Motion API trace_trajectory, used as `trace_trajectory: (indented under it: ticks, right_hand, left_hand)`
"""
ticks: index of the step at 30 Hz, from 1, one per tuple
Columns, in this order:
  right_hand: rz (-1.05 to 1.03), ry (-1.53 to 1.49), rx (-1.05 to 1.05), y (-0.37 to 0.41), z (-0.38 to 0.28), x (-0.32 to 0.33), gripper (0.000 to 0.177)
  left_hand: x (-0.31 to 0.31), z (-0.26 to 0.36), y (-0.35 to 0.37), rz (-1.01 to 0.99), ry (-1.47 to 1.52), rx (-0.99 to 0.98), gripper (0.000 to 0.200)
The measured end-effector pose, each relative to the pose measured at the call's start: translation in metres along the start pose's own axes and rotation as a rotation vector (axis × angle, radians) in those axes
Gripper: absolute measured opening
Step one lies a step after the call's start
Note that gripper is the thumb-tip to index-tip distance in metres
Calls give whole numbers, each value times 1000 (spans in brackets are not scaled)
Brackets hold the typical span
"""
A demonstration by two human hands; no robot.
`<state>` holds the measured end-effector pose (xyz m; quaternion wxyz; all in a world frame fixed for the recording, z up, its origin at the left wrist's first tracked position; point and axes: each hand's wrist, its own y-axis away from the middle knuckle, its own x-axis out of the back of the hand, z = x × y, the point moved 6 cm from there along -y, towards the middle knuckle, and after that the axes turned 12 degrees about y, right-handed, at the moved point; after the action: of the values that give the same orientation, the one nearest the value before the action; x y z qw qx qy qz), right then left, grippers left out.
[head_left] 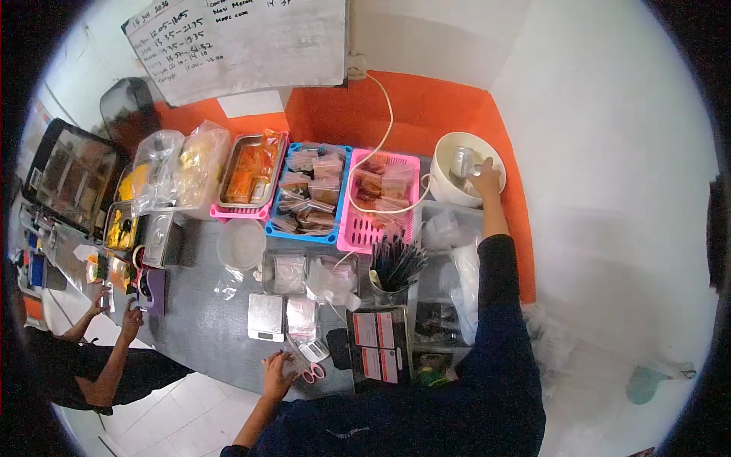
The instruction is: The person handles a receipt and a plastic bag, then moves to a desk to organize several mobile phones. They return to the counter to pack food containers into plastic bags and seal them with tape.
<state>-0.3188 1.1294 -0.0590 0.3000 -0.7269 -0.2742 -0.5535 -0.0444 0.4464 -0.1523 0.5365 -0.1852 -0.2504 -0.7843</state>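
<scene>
Right arm (498, 263) stretches to upper right, hand (485, 181) down in white bucket (449, 189) at metal cup (461, 161) — can't tell if gripping. Left hand (277, 373) open, fingers loosely bent — near pink scissors (313, 373), lower middle.

1. The bowl (444, 164) is cream.
2. The scissors (314, 373) have pink handles.
3. The sleeve (496, 282) is dark navy.
4. One basket (416, 171) is pink, patterned with rows of slots; the tray (301, 234) beside it is bright blue.
5. The low wall (327, 114) is orange; the tabletop (198, 305) is dark grey.
6. The whiteboard (289, 61) is white with black writing.
7. The tape dispenser (155, 293) is purple.
8. The floor (183, 411) is pale, with a grid of tile lines.
</scene>
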Motion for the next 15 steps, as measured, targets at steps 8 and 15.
trace_trajectory:
  ticks: [8,15]
  right_hand:
    - [220,485,-43,-12,5,12,55]
    - [155,228,37,-28,-17,7,48]
  left_hand:
    - [1,7,1,12,-87,-7,49]
    - [0,1,1,40,-61,-32,53]
